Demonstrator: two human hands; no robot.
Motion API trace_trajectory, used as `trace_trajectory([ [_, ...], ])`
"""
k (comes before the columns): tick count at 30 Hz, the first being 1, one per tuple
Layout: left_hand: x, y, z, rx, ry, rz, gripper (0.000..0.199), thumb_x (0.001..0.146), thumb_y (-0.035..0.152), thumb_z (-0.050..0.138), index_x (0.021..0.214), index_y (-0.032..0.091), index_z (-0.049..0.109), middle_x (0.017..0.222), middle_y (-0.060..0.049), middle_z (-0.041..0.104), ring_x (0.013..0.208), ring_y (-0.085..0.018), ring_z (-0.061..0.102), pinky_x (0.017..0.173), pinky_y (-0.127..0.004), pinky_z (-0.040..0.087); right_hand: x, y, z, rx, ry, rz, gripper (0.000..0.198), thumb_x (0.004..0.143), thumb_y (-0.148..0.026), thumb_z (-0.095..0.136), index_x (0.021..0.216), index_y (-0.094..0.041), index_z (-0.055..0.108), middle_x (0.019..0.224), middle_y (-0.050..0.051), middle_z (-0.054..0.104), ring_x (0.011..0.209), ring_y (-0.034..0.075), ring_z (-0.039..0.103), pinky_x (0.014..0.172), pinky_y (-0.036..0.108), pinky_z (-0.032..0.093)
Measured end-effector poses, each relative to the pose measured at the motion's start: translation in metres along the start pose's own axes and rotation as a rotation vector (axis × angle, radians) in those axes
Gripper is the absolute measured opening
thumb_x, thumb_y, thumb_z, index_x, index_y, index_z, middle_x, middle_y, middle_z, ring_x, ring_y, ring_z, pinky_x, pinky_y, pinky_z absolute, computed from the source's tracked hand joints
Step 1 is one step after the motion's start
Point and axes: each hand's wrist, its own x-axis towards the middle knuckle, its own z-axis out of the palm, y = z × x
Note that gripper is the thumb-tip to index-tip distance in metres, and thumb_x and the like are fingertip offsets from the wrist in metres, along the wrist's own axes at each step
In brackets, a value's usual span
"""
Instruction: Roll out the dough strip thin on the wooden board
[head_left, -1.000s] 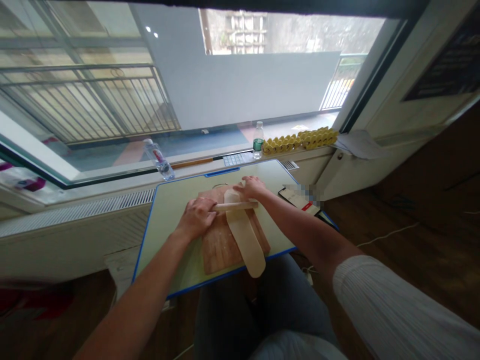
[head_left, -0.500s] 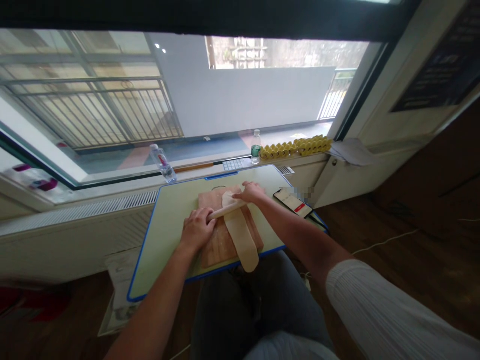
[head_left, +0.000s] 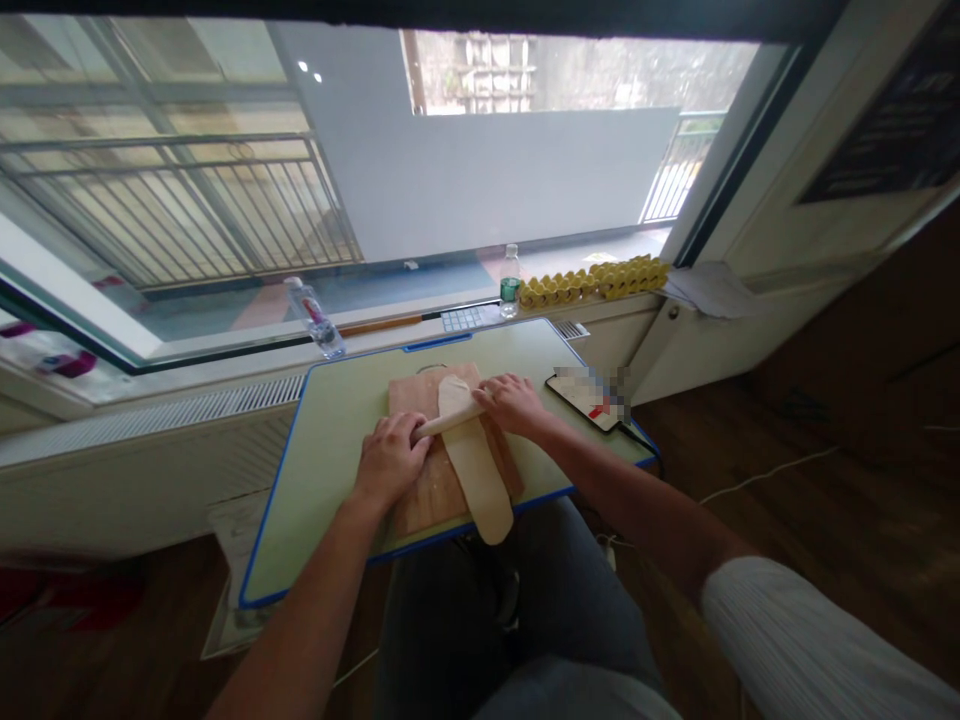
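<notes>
A pale rolling pin [head_left: 451, 419] lies crosswise over a long flat strip of dough [head_left: 481, 478]. Curled round the pin's left end is my left hand [head_left: 391, 456], closed. My right hand [head_left: 513, 401] is closed on the pin's other end, its fingers bent over the top. Beneath the dough is a wooden cutting board [head_left: 426, 497]. The strip runs down the board, and its rounded near end hangs past the table's front edge. Its far end lies flat beyond the pin.
The board rests on a small blue-edged table [head_left: 324, 455]. A phone [head_left: 585, 396] with a cable lies at its right. On the windowsill stand a water bottle [head_left: 316, 320], a green-labelled bottle [head_left: 510, 282] and yellow egg trays [head_left: 592, 280]. My legs are under the table.
My right hand has come down from the dough's far end onto the right end of the rolling pin. The far end of the dough now lies flat. My left hand stays on the pin.
</notes>
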Motion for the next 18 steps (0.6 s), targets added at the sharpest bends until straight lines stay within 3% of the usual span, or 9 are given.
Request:
trace_trajectory([
  [6,-0.002,0.006,0.001,-0.063,0.044,-0.016,0.023,0.097,0.042,0.062,0.112,0.027,0.071,0.119,-0.007,0.073,0.117,-0.029,0.064,0.103,-0.044,0.052,-0.04,-0.005,-0.001,0.002,0.097,0.06,0.046,0.114,-0.05,0.036,0.131,-0.026,0.071,0.145,0.009,0.069,0.14,0.029,0.051,0.119,0.051,0.036],
  [9,0.004,0.003,0.005,-0.048,0.064,-0.082,0.033,0.103,0.049,0.051,0.113,0.025,0.072,0.121,-0.009,0.074,0.116,-0.028,0.065,0.105,-0.043,0.052,-0.045,-0.012,-0.002,-0.019,0.108,0.101,0.042,0.113,-0.043,0.038,0.121,-0.023,0.074,0.138,0.011,0.072,0.136,0.03,0.053,0.119,0.05,0.035],
  [13,0.019,0.005,0.016,0.059,0.034,-0.078,0.047,0.107,0.047,0.039,0.128,0.023,0.073,0.143,-0.012,0.07,0.136,-0.03,0.058,0.121,-0.048,0.043,-0.031,-0.02,0.0,-0.051,0.091,0.064,0.04,0.112,-0.038,0.036,0.124,-0.025,0.072,0.138,0.012,0.071,0.135,0.031,0.053,0.121,0.054,0.032],
  [18,0.042,0.011,0.023,0.126,-0.08,-0.142,0.058,0.108,0.049,0.034,0.155,0.027,0.06,0.169,-0.011,0.05,0.156,-0.035,0.043,0.127,-0.062,0.034,0.004,-0.02,0.008,-0.041,0.118,0.124,0.049,0.112,-0.051,0.033,0.138,-0.027,0.067,0.146,0.012,0.068,0.138,0.034,0.051,0.122,0.058,0.031],
])
